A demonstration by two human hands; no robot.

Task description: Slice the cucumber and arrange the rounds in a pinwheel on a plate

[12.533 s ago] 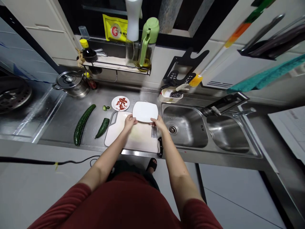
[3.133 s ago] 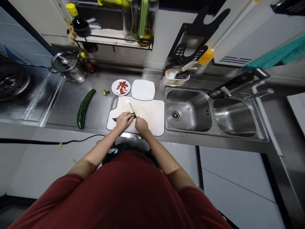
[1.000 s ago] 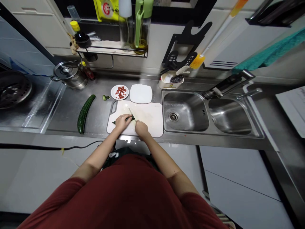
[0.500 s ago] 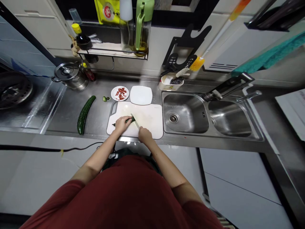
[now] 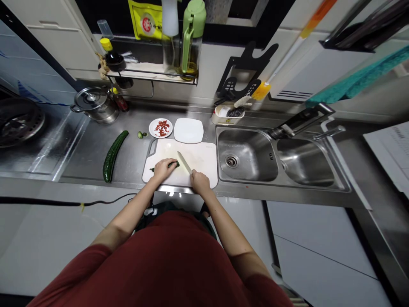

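My left hand (image 5: 163, 169) is closed over a slim dark green vegetable (image 5: 173, 163) on the white cutting board (image 5: 203, 158). One end of it shows beyond my fingers, and a dark tip pokes out on the left; the middle is hidden under my hand. In my right hand (image 5: 200, 181) is the handle of a kitchen knife (image 5: 185, 162). Its blade slants up and left over the board, a little right of the vegetable's cut end. Behind the board are a white plate of chopped red pieces (image 5: 160, 128) and a white square plate (image 5: 188, 130).
A whole cucumber (image 5: 114, 157) lies left of the board, with small green scraps (image 5: 142, 134) nearby. The double sink (image 5: 247, 151) adjoins on the right. A lidded pot (image 5: 95, 105) and a red sauce bottle (image 5: 120, 101) stand back left, below a bottle shelf (image 5: 153, 76).
The knife has moved right, away from the vegetable, and its blade shows more broadly. My left hand stays on the vegetable. The whole view has shifted slightly.
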